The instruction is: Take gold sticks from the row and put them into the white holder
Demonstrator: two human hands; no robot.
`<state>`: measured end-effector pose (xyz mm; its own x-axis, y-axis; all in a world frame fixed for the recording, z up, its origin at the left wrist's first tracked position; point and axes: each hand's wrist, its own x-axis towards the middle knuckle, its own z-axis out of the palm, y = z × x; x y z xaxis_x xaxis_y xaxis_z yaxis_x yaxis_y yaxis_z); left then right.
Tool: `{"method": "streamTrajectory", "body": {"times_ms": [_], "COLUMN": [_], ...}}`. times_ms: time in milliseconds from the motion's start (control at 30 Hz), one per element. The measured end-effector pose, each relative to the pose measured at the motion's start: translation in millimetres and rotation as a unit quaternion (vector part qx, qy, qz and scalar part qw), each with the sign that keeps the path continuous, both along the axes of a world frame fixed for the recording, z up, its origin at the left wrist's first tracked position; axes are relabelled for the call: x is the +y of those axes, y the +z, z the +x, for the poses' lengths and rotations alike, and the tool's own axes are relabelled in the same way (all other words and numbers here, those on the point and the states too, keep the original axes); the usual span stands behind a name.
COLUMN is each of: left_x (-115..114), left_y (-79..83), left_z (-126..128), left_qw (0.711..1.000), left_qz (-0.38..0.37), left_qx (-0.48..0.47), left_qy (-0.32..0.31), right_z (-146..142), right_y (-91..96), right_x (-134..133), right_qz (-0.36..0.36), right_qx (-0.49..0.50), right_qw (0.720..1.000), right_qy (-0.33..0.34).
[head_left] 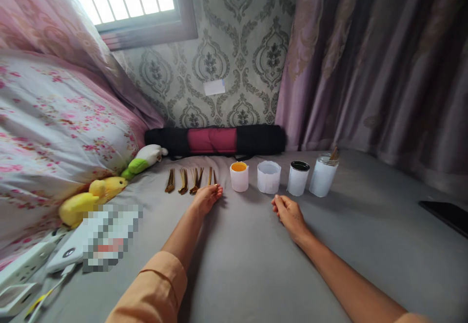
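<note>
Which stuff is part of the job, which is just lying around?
Likely in use:
- gold sticks, by the left hand
- orange-filled cup
- pale cup
- dark-topped cup
- jar holding sticks

Likely lying about:
- yellow toy
- green-white toy
- black-red roll
- power strip

Four cups (268, 182) are set in a row on the sheet (241, 255). Bundles of sticks (183, 186) are laid to their left. Behind them, a roll (212, 140) is placed by the wall (237, 60). Toys (78, 211) are put farther left.
</note>
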<state>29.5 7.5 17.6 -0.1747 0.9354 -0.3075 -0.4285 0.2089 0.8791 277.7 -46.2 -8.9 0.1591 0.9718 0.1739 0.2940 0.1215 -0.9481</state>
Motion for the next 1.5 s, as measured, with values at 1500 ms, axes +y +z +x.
{"method": "streamTrajectory", "body": {"times_ms": [1500], "left_x": [-72], "left_y": [-6.9], "left_z": [62], "left_qw": [0.99], "left_qz": [0.126], "left_qx": [0.02], "left_qy": [-0.053], "right_z": [0], "right_y": [4.2], "right_x": [-4], "right_qz": [-0.024], "right_qx": [0.046], "right_qw": [0.998], "right_qy": [0.022]}}
